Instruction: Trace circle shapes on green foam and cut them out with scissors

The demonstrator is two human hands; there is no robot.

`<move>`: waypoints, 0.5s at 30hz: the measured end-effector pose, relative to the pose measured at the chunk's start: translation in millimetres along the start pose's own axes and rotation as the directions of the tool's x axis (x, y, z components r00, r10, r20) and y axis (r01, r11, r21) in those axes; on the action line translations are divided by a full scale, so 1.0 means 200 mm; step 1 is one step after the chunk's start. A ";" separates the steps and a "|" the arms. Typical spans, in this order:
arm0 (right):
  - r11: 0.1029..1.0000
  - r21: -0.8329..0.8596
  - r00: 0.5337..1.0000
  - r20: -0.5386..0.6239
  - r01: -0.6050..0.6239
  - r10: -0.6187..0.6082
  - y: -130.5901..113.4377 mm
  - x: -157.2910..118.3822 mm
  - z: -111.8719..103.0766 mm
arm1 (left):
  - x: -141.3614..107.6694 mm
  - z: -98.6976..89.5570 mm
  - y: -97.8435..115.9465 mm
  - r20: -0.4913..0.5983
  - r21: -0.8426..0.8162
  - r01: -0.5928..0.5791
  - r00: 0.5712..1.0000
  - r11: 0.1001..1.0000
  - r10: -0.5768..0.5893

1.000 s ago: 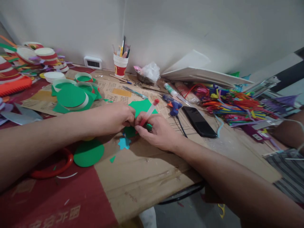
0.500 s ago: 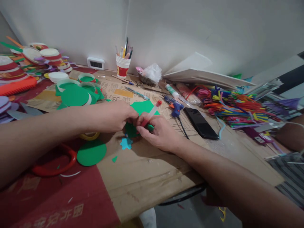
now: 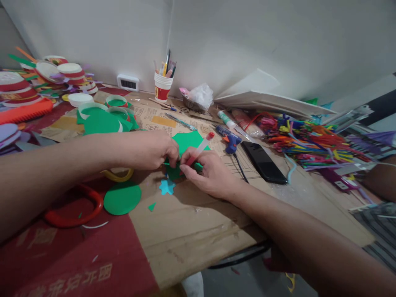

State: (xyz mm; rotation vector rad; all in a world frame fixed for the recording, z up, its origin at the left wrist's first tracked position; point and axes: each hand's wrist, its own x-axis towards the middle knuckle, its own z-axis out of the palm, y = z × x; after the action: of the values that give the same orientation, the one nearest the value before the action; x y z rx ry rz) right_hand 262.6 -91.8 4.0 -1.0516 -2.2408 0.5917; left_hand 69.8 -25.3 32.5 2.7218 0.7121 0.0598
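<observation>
My right hand (image 3: 212, 175) is closed round a red marker (image 3: 199, 150) with a translucent barrel, its red end pointing up and away. My left hand (image 3: 159, 150) has its fingers curled and pinched on a piece of green craft sheet (image 3: 175, 171) just left of the marker; its fingertips are partly hidden. Behind both hands lies a larger green sheet (image 3: 188, 140). Nearer me, a light-blue flower-shaped cutout (image 3: 167, 187) and a small green triangle scrap (image 3: 152, 206) rest on the cardboard. A green disc (image 3: 123, 198) lies under my left forearm's near side.
Red-handled scissors (image 3: 74, 212) and a yellow ring (image 3: 119, 176) lie at left. To the right are a blue glue gun (image 3: 232, 143), a black phone (image 3: 264, 163) and a heap of pipe cleaners (image 3: 309, 140). A paper cup (image 3: 163, 87) of pens stands at the wall.
The whole view has shifted slightly, so things appear a little further right. Both hands stay together over the green piece, and the marker remains in my right hand.
</observation>
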 end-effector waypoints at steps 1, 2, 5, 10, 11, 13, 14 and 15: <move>1.000 -0.002 1.000 -0.002 0.001 -0.001 0.00 0.00 0.00 | 0.00 0.00 0.00 0.020 0.003 -0.011 1.000 1.000 0.011; 1.000 -0.001 1.000 -0.003 0.003 -0.003 0.00 0.00 0.00 | 0.00 -0.01 0.00 0.055 0.006 -0.025 0.998 1.000 0.025; 1.000 0.005 1.000 -0.009 0.008 -0.008 0.00 0.00 0.00 | 0.01 -0.02 0.00 0.093 0.016 -0.035 0.995 0.999 0.034; 1.000 0.005 1.000 -0.011 0.009 -0.009 -0.01 0.00 0.00 | -0.01 -0.03 0.02 0.093 0.012 -0.038 0.995 0.999 0.036; 1.000 0.005 1.000 -0.010 0.007 -0.007 -0.01 0.00 0.00 | -0.01 -0.04 0.02 0.092 0.009 -0.035 0.995 0.999 0.034; 1.000 0.006 1.000 -0.009 0.001 -0.001 -0.01 0.00 0.00 | -0.02 -0.04 0.03 0.097 0.001 -0.028 0.995 1.000 0.027; 1.000 0.007 1.000 -0.009 -0.001 0.001 -0.01 0.00 0.01 | -0.02 -0.04 0.04 0.100 -0.004 -0.026 0.995 1.000 0.026; 1.000 0.008 1.000 -0.011 -0.003 0.003 -0.01 0.00 0.01 | -0.02 -0.04 0.04 0.102 -0.007 -0.025 0.994 1.000 0.025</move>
State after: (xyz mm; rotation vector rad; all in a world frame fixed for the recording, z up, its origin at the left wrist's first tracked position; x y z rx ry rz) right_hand 260.4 -93.0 4.7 -1.0514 -2.2258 0.5944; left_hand 68.8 -30.9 43.4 2.7060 0.6479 -0.0704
